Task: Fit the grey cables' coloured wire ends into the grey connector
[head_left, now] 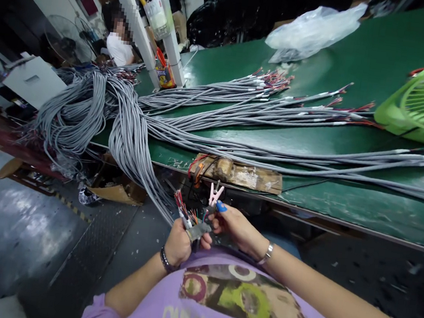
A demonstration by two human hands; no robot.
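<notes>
Grey cable ends (185,220) (head view) are just off tabletop's (363,203) near edge; L grip (179,245) clamped round them, prob. to keep 'em bunched. R grip (235,224) nr pink peg (215,195), can't tell if clamped.

Cable ends (185,219) stand tilted in the left hand (178,244), thin red, orange and green wires (194,216) exposed.
</notes>
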